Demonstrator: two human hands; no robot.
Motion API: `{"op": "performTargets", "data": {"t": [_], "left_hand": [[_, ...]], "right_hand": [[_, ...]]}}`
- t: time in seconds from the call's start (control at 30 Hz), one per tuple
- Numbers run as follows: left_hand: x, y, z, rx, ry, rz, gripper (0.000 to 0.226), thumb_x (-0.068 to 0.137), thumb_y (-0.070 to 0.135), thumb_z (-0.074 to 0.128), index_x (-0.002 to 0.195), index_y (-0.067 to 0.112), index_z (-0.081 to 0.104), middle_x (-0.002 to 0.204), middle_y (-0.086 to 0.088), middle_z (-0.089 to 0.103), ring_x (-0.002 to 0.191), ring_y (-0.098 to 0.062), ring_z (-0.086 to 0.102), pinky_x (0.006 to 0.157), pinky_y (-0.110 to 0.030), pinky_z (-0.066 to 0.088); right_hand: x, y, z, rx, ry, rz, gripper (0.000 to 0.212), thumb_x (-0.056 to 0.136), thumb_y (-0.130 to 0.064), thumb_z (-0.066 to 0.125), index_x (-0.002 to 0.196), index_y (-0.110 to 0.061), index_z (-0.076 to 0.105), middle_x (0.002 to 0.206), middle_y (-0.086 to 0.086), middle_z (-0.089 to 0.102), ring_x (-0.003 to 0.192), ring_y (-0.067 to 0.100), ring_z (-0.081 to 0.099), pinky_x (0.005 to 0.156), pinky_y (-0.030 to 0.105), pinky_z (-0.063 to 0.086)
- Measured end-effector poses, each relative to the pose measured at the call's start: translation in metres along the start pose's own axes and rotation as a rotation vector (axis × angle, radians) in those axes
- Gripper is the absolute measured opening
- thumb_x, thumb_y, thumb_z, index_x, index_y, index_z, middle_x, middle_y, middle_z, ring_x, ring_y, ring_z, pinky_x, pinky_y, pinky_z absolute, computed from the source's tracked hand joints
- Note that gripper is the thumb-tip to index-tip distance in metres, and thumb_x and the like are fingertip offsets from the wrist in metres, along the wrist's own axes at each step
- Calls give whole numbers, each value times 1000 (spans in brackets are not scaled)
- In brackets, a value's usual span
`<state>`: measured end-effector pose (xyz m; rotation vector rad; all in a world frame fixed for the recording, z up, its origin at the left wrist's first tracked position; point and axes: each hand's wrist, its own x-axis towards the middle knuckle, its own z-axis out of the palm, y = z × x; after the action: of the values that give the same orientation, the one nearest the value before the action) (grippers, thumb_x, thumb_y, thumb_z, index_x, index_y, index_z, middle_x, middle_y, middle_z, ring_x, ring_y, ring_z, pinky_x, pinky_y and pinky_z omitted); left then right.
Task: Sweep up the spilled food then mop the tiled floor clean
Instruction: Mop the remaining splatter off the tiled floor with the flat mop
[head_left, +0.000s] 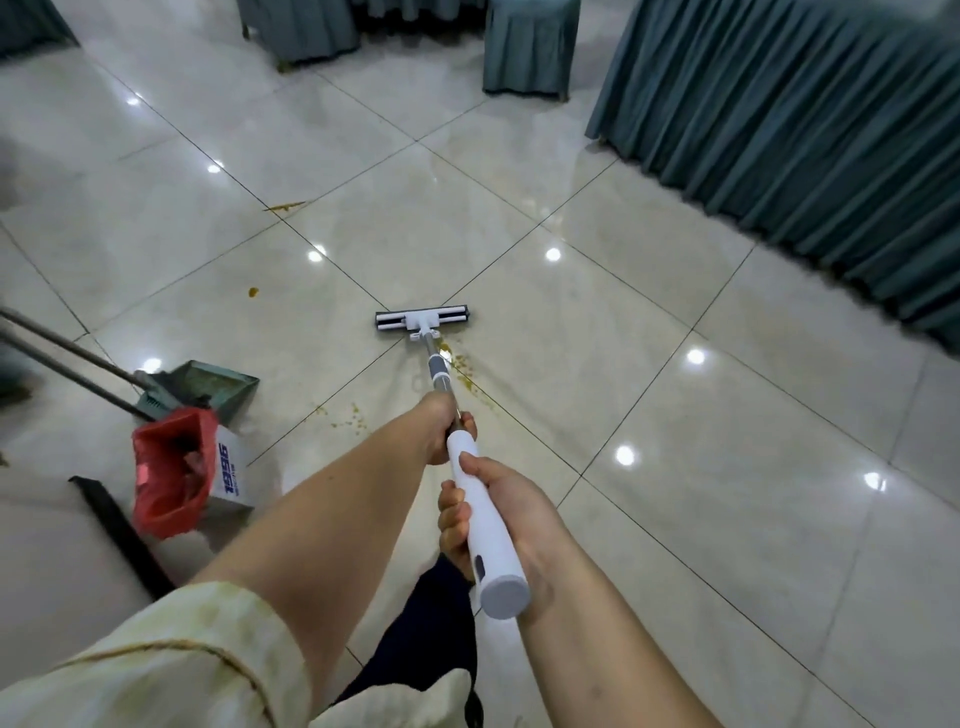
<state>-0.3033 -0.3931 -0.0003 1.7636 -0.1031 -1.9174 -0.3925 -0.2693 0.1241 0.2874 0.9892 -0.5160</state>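
As left hand (441, 427) and right hand (517, 512) grip its white handle (491, 551), mop head (423, 318) lies flat by crumbs (462, 365).

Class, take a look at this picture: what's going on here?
A person is mopping a glossy pale tiled floor. Both hands grip a white long-handled flat mop: the left hand lower on the shaft, the right hand near the top. The mop head lies flat on the tiles, just beyond scattered yellow food crumbs. A green dustpan and a red-bagged box sit to the left.

Open tiled floor (675, 415) ahead, dustpan (208, 387) left, draped table (805, 119) right
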Motion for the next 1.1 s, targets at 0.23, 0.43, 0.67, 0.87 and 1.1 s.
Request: {"op": "performTargets", "data": {"t": [0.23,0.43,0.67,0.87,1.1], "left_hand": [[48,72,41,-70,7,2,29,100,37,35,89,11,42,60,-1,39,37,-10,35,36,-12,32],[116,149,63,-63,-10,6,27,99,37,33,95,11,40,60,-1,39,38,-10,36,38,-13,34],[159,199,80,-35,21,43,30,101,34,33,86,9,40,55,-2,40,43,-12,34,43,-18,31],[158,148,121,-262,-22,58,32,100,38,45,83,11,39,63,-1,38,46,-11,36,37,-15,35],[126,62,148,-344,-90,-12,33,101,39,41,84,11,39,68,-2,35,54,-13,35,40,-16,39]], "right_hand": [[31,-95,20,-56,-45,-1,25,92,-25,56,77,-6,49,55,1,44,32,13,41,33,15,37],[81,-181,52,-130,-14,-7,25,93,-26,55,77,-7,50,54,1,45,32,12,41,34,14,35],[124,-240,64,-215,-10,-10,25,92,-28,57,79,-9,49,55,1,46,35,12,40,34,16,35],[99,-253,3,-263,15,-5,25,92,-30,56,82,-7,52,55,1,45,35,12,39,35,16,33],[45,-224,-78,-278,58,7,21,92,-26,55,87,-6,54,55,2,47,37,12,39,35,17,33]]}}
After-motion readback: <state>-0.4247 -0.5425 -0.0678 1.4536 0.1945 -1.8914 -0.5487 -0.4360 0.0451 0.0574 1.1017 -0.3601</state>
